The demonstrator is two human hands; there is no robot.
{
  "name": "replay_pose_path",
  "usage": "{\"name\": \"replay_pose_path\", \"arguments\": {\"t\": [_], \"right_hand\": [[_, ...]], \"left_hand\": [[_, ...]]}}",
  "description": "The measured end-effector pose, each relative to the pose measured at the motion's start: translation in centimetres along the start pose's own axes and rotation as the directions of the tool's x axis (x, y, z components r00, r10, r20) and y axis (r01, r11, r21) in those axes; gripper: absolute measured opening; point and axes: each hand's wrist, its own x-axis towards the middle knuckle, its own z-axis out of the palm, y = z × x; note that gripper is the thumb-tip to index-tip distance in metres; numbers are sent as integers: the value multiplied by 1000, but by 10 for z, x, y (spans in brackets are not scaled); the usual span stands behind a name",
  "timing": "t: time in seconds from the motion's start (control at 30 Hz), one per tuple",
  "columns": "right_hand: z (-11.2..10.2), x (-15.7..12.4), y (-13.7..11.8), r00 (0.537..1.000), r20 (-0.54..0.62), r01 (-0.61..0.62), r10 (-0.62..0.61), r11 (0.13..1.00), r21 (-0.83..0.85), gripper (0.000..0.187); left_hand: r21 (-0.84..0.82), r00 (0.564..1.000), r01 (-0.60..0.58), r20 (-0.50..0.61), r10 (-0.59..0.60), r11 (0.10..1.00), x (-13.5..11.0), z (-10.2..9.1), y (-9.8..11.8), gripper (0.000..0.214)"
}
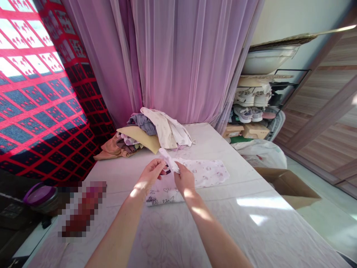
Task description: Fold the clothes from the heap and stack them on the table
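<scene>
A white garment (210, 173) with small printed figures and dark lettering lies partly folded on the table. My right hand (184, 178) is closed around a raised, bunched strip of it. Just left of that, my left hand (153, 172) pinches at the garment's edge; its fingertips partly hide what they grip. A dark patch of the print shows between the two hands. Beyond them sits a heap of clothes, with a yellow garment (139, 137), a cream garment (164, 130) and an orange-brown garment (111, 147).
The pale table (173, 238) reaches back to a purple curtain (184, 59). A red and black patterned cloth (80, 93) hangs left, above a purple-lidded tub (39, 195). On the right are a rack with shoes (247, 113) and an open cardboard box (290, 184).
</scene>
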Motion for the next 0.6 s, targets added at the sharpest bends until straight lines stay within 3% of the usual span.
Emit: {"name": "replay_pose_path", "arguments": {"t": [0.07, 0.2, 0.27, 0.37, 0.5, 0.6], "right_hand": [[-15, 12, 21, 979, -142, -133, 145, 987, 90, 33], [-38, 24, 79, 836, -391, -253, 384, 903, 346, 36], [-44, 22, 110, 759, -437, -261, 483, 840, 475, 32], [-47, 14, 145, 672, -418, -323, 611, 750, 577, 34], [-59, 4, 157, 675, -345, -406, 652, 719, 564, 41], [-78, 0, 149, 655, -336, -538, 677, 730, 422, 51]], "left_hand": [[4, 1000, 18, 11, -18, 1000, 0, 4, 0, 41], [41, 995, 99, -24, -98, 994, -4, 1, -17, 39], [37, 992, 118, -46, -116, 992, -7, -1, -26, 38], [39, 989, 144, -40, -143, 989, -9, -2, -34, 40], [67, 983, 183, -20, -182, 981, -11, 1, -37, 41], [101, 977, 210, 17, -212, 973, -14, 7, -38, 40]]}}
